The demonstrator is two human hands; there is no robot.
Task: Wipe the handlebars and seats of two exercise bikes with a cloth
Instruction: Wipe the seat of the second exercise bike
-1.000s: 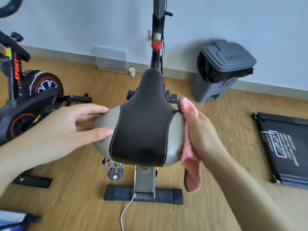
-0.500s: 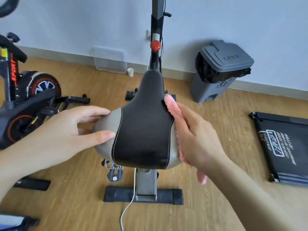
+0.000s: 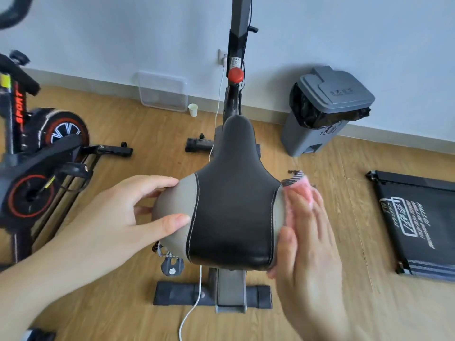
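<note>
The seat points nose-first away from me. My left hand clasps its left flank; right hand (flat, blurred) presses the cloth against its right.

left grip: bare hand, short plain nails, forearm uncovered
right grip: bare hand, blurred, forearm uncovered

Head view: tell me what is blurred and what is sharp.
In the head view, the right hand and the cloth are smeared by motion; the seat, left hand and bin are sharp; the second bike at the left edge is slightly soft; the light is even.
</note>
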